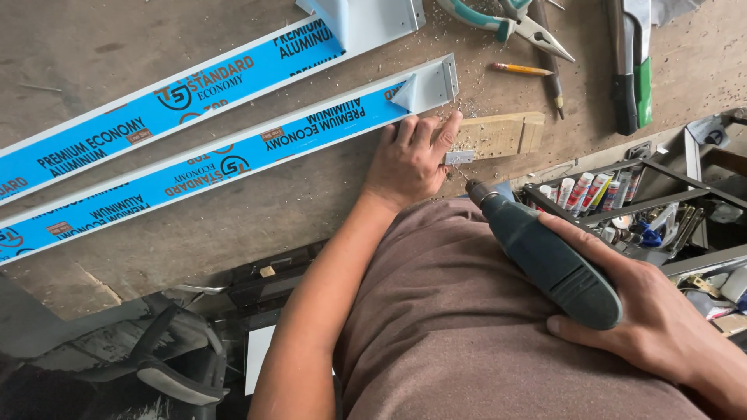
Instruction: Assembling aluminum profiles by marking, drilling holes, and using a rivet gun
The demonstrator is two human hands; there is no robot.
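My left hand (pixel 408 159) rests on the workbench beside the near aluminium profile (pixel 233 155), its fingers pinching a small metal bracket (pixel 459 157) against a wooden block (pixel 498 134). My right hand (pixel 661 319) grips a dark teal power drill (pixel 545 257), held against my brown shirt. The drill's bit points up at the small bracket, close to it. A second aluminium profile (pixel 179 97) with blue film lies farther away, parallel to the first.
Pliers (pixel 506 19), a pencil (pixel 520 69), a screwdriver and a green-handled tool (pixel 632 70) lie at the bench's far side. A metal rack with small tubes (pixel 591 190) stands at right. Metal shavings speckle the worn bench (pixel 233 225). Dark clutter sits below the bench's edge.
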